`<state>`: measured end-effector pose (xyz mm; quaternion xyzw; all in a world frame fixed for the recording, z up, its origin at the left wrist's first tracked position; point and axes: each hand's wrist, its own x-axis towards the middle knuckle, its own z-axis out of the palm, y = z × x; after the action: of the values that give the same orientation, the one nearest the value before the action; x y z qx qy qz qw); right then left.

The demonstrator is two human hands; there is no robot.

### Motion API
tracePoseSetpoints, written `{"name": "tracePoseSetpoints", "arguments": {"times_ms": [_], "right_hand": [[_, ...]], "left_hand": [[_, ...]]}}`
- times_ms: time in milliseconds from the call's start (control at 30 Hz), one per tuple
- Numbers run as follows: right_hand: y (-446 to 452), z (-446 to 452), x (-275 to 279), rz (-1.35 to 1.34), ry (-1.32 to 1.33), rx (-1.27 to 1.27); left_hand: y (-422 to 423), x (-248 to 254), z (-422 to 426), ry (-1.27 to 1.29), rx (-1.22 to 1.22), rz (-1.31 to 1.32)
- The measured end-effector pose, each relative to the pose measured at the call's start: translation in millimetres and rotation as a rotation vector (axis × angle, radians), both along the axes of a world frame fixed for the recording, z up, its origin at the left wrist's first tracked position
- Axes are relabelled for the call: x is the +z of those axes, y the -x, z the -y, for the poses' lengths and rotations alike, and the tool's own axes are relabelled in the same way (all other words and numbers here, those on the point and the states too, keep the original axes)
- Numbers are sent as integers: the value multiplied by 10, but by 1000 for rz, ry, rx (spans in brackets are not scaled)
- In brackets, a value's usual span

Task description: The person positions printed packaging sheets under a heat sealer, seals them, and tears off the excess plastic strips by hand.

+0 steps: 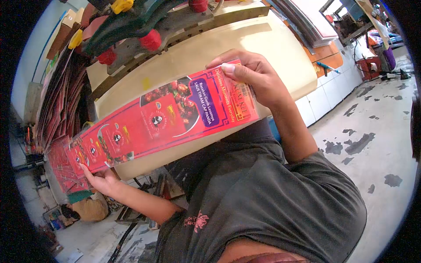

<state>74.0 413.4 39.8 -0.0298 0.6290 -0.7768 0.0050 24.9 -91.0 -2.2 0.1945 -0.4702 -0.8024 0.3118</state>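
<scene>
A long, glossy red printed strip (149, 131) with food pictures, panda logos and purple text panels stretches across the middle of the view. My right hand (252, 74) grips its upper right end, thumb on the printed face and fingers behind the edge. At the lower left end, my left hand (104, 180) holds the near edge, with one digit on the front and the rest partly hidden. Beneath the strip lies a cream-coloured work surface (280, 65). Clear plastic shows over or beside the strip's left end.
A dark machine with red knobs (151, 40) stands along the far side. Many red sheets (63, 101) are stacked upright at left. At upper right are a pile of flat sheets (307, 26) and a blue pen-like tool (328, 67). The grey floor (372, 175) has dark patches.
</scene>
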Motion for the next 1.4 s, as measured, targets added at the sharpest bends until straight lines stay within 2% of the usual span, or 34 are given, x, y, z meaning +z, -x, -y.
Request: {"name": "tracePoseSetpoints", "arguments": {"times_ms": [100,233,300,333,400,467,533,667,733,800,833,900,1033,1100,1267,1333,1400], "right_hand": [[32,-71,-3,-12,-6,4],[58,-131,-55,-58,17,-44],[36,-218,-29,-74,-33,-52],[21,-270,-19,-82,-84,-71],[-13,-371,0,-53,-119,-71],[-69,-473,-4,14,9,-145],[-122,-606,65,-23,-103,-256],[-167,-819,-47,-74,-111,-296],[-181,-844,-110,-79,-153,-302],[-186,-823,-126,-8,-59,-324],[-197,-755,-82,10,53,-333],[-190,-736,-113,2,46,-380],[-175,-803,-115,10,48,-440],[-159,-805,-37,-9,-23,-486],[-159,-1067,-119,-56,-46,-512],[-159,-1225,-179,-78,-155,-482],[-166,-1356,-246,-78,-95,-472]], "left_hand": [[-32,87,-129,-130,-35,-13],[-43,99,-215,-68,-84,-16],[-32,108,-294,-19,-52,81],[-1,65,-249,-17,-34,69],[21,-54,-105,-54,-148,33],[-58,2,-190,-94,-186,4],[-45,19,-232,-187,-219,-83],[-106,45,-303,-229,-292,-176],[-157,111,-436,-197,-255,-170],[-145,95,-489,-172,-231,-164],[-162,60,-436,-211,-301,-202],[-201,20,-328,-276,-459,-250],[-197,-76,-241,-280,-434,-263],[-207,-128,-130,-338,-563,-232],[-306,34,-324,-79,-528,-169],[-336,74,-286,193,-630,-53],[-348,121,-334,260,-624,-32]]}}
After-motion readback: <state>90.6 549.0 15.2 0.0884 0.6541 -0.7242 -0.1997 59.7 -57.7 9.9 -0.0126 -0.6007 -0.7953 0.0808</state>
